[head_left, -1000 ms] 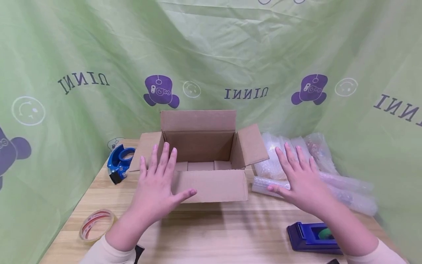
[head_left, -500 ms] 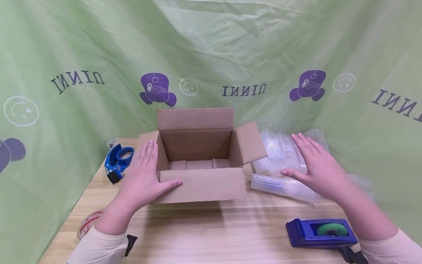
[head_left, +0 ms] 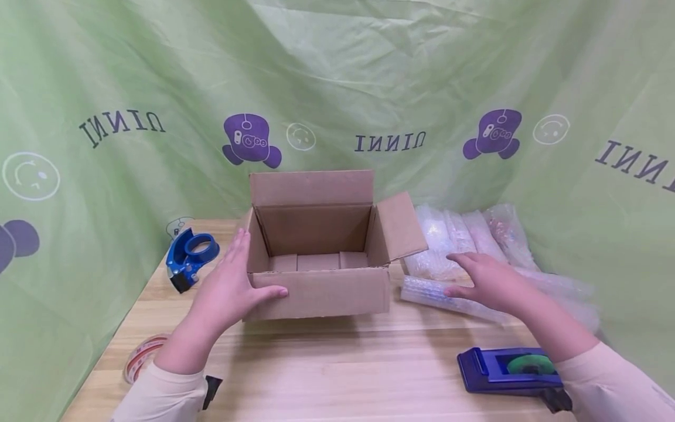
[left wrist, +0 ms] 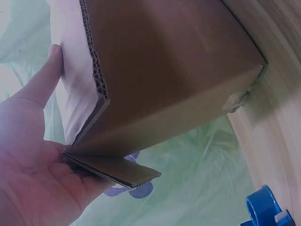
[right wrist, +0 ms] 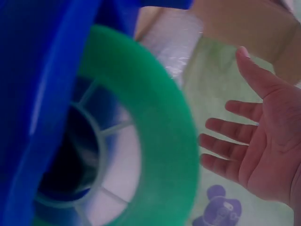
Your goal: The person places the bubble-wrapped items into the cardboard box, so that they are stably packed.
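Note:
An open cardboard box (head_left: 319,293) stands on the table with its flaps spread. My left hand (head_left: 224,287) is at its front left corner, with the thumb lying on the front flap (left wrist: 75,80) and the extended fingers against the outside of the left flap (left wrist: 115,169). My right hand (head_left: 493,284) hovers by the bubble-wrapped bundles (head_left: 435,266), holding nothing. Its fingers are apart and slightly bent in the right wrist view. Just in front of it on the table is a rolled length of bubble wrap (head_left: 432,295).
A blue tape gun (head_left: 184,258) sits left of the box. A roll of clear tape (head_left: 139,351) lies partly behind my left forearm. Below my right forearm stands a blue desktop tape dispenser (head_left: 490,375) with a green reel (right wrist: 174,132). A green printed curtain (head_left: 327,70) hangs behind the table.
My left hand has moved left and come onto the box corner, and the left flap has turned upward. My right hand swung right, then came back left and lower over the bubble wrap.

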{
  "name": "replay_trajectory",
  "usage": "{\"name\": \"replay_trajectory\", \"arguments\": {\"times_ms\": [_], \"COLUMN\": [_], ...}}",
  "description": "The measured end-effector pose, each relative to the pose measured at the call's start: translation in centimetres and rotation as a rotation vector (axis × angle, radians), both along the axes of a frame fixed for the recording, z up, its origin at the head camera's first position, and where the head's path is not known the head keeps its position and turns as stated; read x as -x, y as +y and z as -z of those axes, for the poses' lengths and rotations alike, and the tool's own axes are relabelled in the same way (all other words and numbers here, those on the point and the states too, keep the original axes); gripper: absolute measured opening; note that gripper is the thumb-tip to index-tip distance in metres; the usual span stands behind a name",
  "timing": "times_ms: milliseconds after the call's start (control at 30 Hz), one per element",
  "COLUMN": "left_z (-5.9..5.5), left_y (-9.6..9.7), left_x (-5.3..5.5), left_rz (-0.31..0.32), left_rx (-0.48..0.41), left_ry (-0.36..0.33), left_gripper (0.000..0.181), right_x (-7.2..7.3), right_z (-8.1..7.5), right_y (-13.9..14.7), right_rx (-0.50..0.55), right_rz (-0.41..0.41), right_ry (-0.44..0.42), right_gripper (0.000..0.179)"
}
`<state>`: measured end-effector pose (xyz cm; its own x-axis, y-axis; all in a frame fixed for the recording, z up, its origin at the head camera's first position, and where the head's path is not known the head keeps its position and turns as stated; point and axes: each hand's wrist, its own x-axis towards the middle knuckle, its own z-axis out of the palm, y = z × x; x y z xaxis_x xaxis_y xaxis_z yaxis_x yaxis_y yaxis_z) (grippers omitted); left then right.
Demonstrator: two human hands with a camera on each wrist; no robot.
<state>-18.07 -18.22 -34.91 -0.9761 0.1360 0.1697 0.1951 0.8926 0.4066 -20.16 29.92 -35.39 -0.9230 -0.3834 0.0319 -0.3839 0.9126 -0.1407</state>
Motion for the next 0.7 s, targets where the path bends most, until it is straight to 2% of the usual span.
{"name": "replay_trajectory", "arguments": {"times_ms": [233, 300, 533, 700], "left_z": [0.1, 0.1, 0.2, 0.2], "left_y": [0.0, 0.0, 0.1, 0.0], "left_x": [0.1, 0.1, 0.0, 0.0], "left_rz": [-0.012, -0.014, -0.026, -0.026], "left_rx": [-0.005, -0.006, -0.014, -0.017], "left_ry": [0.001, 0.002, -0.012, -0.020], "left_gripper": [0.138, 0.138, 0.139, 0.139], "right_x": [1.0, 1.1, 1.4, 1.8], "right_z": [1.7, 2.2, 3.8, 4.4], "right_y": [-0.1, -0.1, -0.1, 0.1], "right_rx": [-0.045, -0.057, -0.091, -0.096], "right_rz": [-0.029, -0.045, -0.080, -0.103], "right_ry": [-0.123, -0.134, -0.121, -0.061], "right_gripper": [0.073, 0.070, 0.058, 0.036]}}
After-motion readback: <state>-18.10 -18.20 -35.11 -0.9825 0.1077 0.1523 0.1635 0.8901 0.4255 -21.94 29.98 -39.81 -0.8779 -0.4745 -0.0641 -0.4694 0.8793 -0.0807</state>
